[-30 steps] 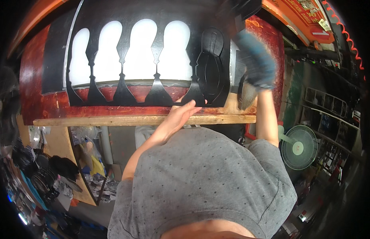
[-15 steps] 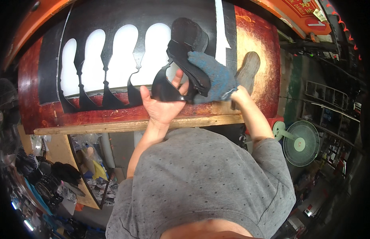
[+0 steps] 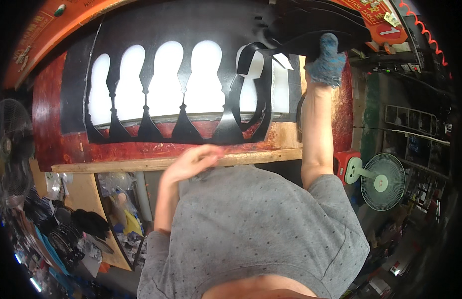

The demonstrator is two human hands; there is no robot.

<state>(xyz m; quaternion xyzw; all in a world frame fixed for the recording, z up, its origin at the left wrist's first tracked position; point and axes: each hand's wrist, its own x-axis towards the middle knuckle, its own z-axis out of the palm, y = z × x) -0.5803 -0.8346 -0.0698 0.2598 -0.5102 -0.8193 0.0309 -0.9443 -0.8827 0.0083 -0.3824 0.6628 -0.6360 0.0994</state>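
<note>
Grip first: the right hand (image 3: pixel 328 64), in a blue glove, is up at the far right with its thumb against the near edge of the black pieces (image 3: pixel 310 27); the other fingers are hidden, so I can't tell how tightly it's closed or if it's really carrying them. Left hand (image 3: pixel 193 162) is bare, a bit blurry, fingers loosely curled, nothing in it that I can see, just by the wood rail (image 3: pixel 126 163). The pieces sit up past the right end of the cut-out black sheet (image 3: pixel 156 30), which lies over a white board (image 3: pixel 206 70) on the red table (image 3: pixel 47 109). For handling, I'd keep the fingers well under the pieces so they don't sag, and watch that bent strip at the sheet's right end, since it looks like it could snag. Bringing the left hand over to steady the sheet would probably help.
</note>
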